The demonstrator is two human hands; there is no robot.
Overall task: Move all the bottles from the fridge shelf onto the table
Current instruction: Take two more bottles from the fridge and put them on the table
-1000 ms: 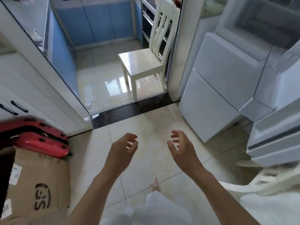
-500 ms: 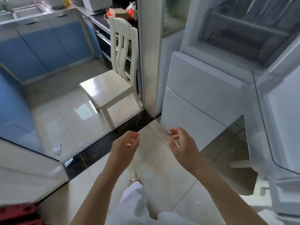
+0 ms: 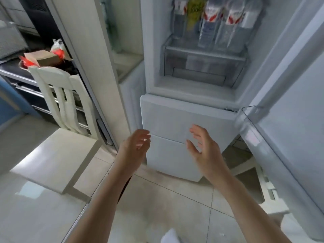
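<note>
Red-white labelled bottles (image 3: 212,20) on fridge shelf (image 3: 205,53) | writing blurred | left hand (image 3: 135,148), right hand (image 3: 201,148) fingers spread, empty

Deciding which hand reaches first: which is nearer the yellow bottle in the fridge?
Left, narrowly. The left hand is below-left of the yellow bottle; the right hand is straight below, slightly lower.

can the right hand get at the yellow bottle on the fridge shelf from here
Probably yes. The fridge door stands open and nothing lies between the empty right hand and the yellow bottle, which stands in the row at the shelf's front; it just has to lift well up.
</note>
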